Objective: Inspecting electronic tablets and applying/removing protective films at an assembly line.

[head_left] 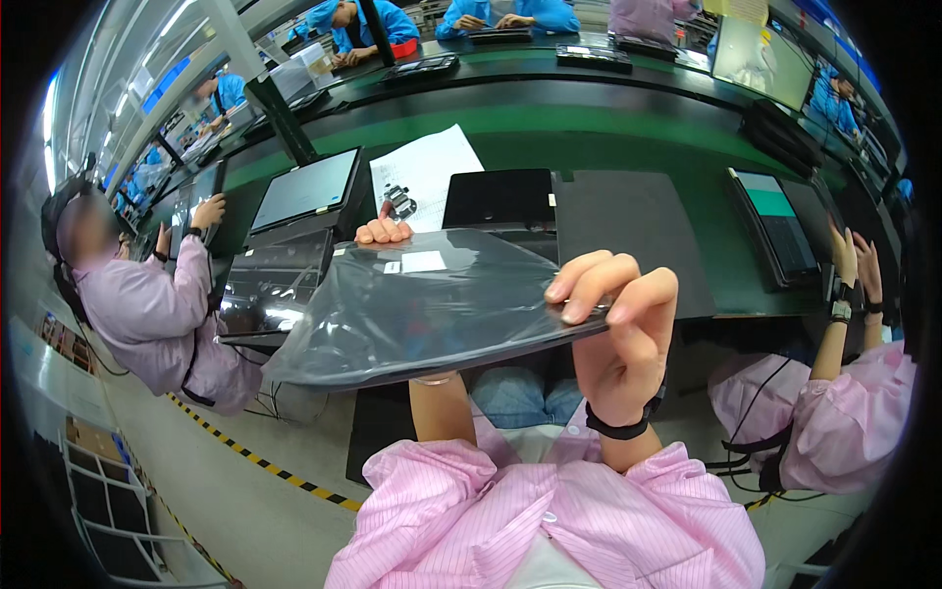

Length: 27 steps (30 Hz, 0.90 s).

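I hold a flat, dark, tablet-like panel in a clear plastic bag (442,304) above the near edge of the bench, slightly tilted. Pale labels show near its far side. My left hand (384,231) reaches beneath it, with its fingers curled over the far edge; the palm is hidden. On the right edge, my right hand (628,339) pinches the panel between fingers and thumb. Beyond it lie a black tablet (498,199) and a dark grey mat (628,231). A white printed sheet (432,162) carries a small dark metal part (399,203).
On the left are a tablet with a pale screen (306,188) and a glossy dark panel (275,280). A lit tablet (775,226) stands at right. Co-workers in pink (147,314) sit on both sides; others in blue (383,25) work across the green bench (589,118). A post (280,118) rises at left.
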Each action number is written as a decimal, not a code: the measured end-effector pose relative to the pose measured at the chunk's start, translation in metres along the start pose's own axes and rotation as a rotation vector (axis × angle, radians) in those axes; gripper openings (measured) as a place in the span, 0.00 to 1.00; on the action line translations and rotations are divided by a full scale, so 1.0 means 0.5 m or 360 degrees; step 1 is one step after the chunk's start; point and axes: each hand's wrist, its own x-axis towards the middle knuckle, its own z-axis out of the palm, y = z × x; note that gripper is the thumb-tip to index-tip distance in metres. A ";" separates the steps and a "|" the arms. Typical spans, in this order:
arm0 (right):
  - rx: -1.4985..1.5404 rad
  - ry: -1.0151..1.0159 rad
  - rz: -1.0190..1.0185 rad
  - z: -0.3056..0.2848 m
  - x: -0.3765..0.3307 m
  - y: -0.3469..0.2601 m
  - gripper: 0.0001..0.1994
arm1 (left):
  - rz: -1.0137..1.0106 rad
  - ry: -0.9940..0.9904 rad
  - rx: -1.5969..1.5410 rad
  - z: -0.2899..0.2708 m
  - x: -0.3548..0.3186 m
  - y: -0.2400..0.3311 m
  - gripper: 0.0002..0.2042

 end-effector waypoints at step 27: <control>-0.1639 0.0362 0.0299 -0.006 -0.009 -0.139 0.07 | 0.0387 0.0720 0.1102 0.275 0.104 0.023 0.29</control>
